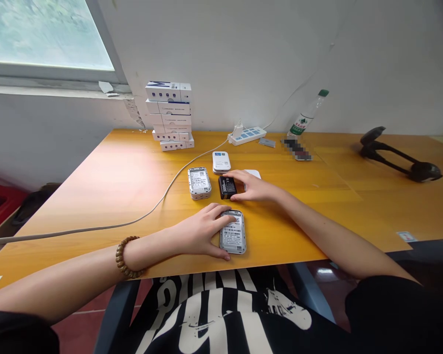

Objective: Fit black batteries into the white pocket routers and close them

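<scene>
orange-yellow wooden tabletop (96, 196) runs to a white wall, with a window at the upper left. you sit at its near edge, both bare forearms reaching forward.

your right hand (253, 187) is on a black rectangular battery (227, 187) lying flat near the middle of the table. the battery's long axis points away from you. your right fingers (236, 174) curl over its far end and your thumb meets its near end, so the hand is closed on it in a light pinch from the right side.

your left hand (197, 233) is nearer to you, on a grey-and-white pocket device (233, 233) lying back-up, its printed label showing. the device's long axis also points away from you. your left fingers (221, 210) touch its far left corner and your thumb its near left corner, bracketing it in a loose hold.

the battery lies just beyond the device, slightly left of its centre line, near but apart. your right hand is the nearer one to the battery.

to the battery's left sits a short stack of similar grey devices (199, 183), and beyond it a white stack (221, 162). further back are a pile of white cartons (170, 115), a white power strip (246, 135) with a white cable (133, 221), a clear plastic bottle (306, 118) and, far right, a black stand (398, 157).
</scene>
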`<state>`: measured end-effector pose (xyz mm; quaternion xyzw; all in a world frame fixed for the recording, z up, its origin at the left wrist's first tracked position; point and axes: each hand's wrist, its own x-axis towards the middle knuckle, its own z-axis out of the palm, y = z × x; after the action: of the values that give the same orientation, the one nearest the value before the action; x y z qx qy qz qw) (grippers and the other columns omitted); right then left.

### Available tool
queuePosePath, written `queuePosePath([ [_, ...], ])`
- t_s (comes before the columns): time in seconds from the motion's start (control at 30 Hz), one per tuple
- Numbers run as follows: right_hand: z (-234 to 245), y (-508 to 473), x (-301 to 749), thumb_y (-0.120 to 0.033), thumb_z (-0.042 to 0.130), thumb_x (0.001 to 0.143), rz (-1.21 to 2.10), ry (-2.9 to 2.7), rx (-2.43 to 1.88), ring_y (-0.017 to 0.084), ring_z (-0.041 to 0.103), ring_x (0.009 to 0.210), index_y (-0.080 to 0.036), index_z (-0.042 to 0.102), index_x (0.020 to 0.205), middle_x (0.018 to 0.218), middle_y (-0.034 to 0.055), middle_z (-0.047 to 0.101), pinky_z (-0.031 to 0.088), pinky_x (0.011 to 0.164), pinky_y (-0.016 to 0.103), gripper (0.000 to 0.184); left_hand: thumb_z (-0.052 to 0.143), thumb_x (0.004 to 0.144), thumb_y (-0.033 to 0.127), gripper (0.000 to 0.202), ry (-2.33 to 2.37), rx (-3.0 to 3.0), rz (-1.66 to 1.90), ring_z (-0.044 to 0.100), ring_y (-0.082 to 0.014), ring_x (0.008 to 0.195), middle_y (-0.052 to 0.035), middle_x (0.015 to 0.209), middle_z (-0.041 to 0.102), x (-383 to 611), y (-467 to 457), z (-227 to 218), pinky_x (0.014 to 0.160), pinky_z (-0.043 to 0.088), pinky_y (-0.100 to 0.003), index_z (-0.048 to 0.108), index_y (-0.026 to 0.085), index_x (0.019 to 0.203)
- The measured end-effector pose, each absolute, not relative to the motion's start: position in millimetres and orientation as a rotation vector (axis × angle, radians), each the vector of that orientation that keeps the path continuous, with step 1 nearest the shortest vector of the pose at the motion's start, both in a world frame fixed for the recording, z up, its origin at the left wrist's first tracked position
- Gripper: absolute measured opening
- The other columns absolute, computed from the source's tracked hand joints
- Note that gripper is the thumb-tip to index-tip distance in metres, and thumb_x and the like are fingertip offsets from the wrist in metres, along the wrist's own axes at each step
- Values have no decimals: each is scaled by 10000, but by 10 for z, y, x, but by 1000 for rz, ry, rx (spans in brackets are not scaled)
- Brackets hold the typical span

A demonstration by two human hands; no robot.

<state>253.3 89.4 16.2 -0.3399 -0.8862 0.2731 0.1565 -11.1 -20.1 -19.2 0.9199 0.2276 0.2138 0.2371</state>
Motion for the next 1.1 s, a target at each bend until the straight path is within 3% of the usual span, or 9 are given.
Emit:
queuePosePath([
  [0.17, 158, 909, 2547, -419, 832, 860, 813, -2537, -973, 348, 510, 1507, -268, 533, 1583, 1624, 145, 558, 394, 1255, 573, 797, 937, 703, 591, 961, 591, 2512, 715, 555, -449, 1403, -192, 1535, 583, -156, -163, -58, 1165, 501, -669, 534, 261, 1511],
  [0.27, 133, 935, 2550, -442, 824, 860, 821, -2545, -954, 361, 501, 1516, -260, 535, 1582, 1636, 154, 546, 393, 1250, 578, 799, 916, 750, 526, 920, 631, 2487, 965, 538, -433, 1451, -187, 1555, 571, -296, 0, 81, 1208, 451, -663, 487, 272, 1523],
  [0.4, 115, 951, 2539, -392, 848, 821, 789, -2551, -1000, 376, 524, 1481, -259, 532, 1588, 1602, 153, 577, 407, 1229, 584, 840, 910, 780, 524, 868, 847, 2336, 1235, 561, -398, 1442, -192, 1523, 583, -605, 375, 172, 1180, 488, -593, 475, 256, 1482],
  [0.53, 133, 933, 2524, -379, 846, 813, 759, -2563, -1074, 380, 544, 1449, -268, 514, 1607, 1564, 148, 605, 419, 1212, 579, 868, 890, 800, 584, 795, 1030, 2207, 1165, 629, -362, 1337, -163, 1438, 638, -828, 663, 129, 1160, 503, -585, 509, 243, 1409],
  [0.7, 145, 902, 2517, -394, 856, 799, 765, -2547, -1126, 380, 529, 1470, -274, 494, 1619, 1594, 154, 571, 398, 1231, 579, 904, 928, 739, 588, 839, 1119, 2206, 1022, 617, -383, 1337, -165, 1408, 642, -873, 744, 42, 1155, 504, -619, 519, 231, 1378],
  [0.9, 226, 901, 2559, -543, 845, 840, 751, -2549, -1105, 382, 449, 1551, -270, 474, 1630, 1654, 152, 511, 350, 1275, 592, 915, 920, 739, 590, 847, 1131, 2188, 945, 589, -400, 1363, -171, 1427, 625, -845, 717, 16, 1147, 503, -625, 518, 230, 1392],
  [1.1, 473, 1159, 2555, -565, 715, 944, 518, -2543, -1060, 402, 516, 1492, -268, 599, 1520, 1577, 158, 585, 379, 1244, 643, 658, 877, 765, 589, 799, 1125, 2166, 899, 575, -387, 1365, -156, 1436, 614, -825, 703, 57, 1173, 469, -608, 500, 232, 1371],
])
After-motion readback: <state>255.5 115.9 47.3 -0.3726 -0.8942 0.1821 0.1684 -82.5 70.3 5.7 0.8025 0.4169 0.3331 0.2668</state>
